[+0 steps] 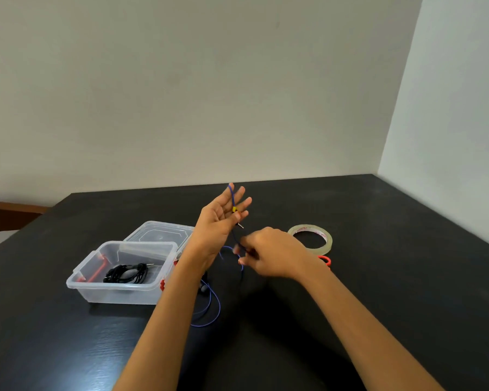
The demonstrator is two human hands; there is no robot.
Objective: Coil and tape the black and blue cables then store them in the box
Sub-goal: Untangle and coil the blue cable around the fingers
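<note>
Working over a black worktop (378,277) by a plain wall. Holding L hand (223,218) up off it, palm facing back, fingers straight & spread wide, not curled round anything. Across those fingers: blue cable (232,196), running down from the fingertips, w/ a yellow bit and a small metal plug poking out near the little finger. Can't tell if squeezed between two fingers or just lying there.

Pinching the same cable lower down w/ R hand (268,252), fingers curled in, a bit blurry. From there, drooping to the worktop and making a big loose loop next to the L forearm. Not coiled yet.

In the clear box (110,294), over on the L side: black cable (127,273), already in a bundle, lying on the bottom. Red clips on the box's side. Behind the box, touching it: clear lid (158,232), flat.

Near the R hand, further back: roll of clear tape (308,228), flat on the worktop. Just beside it, an orange loop (325,261), mostly hidden by the R arm.
</note>
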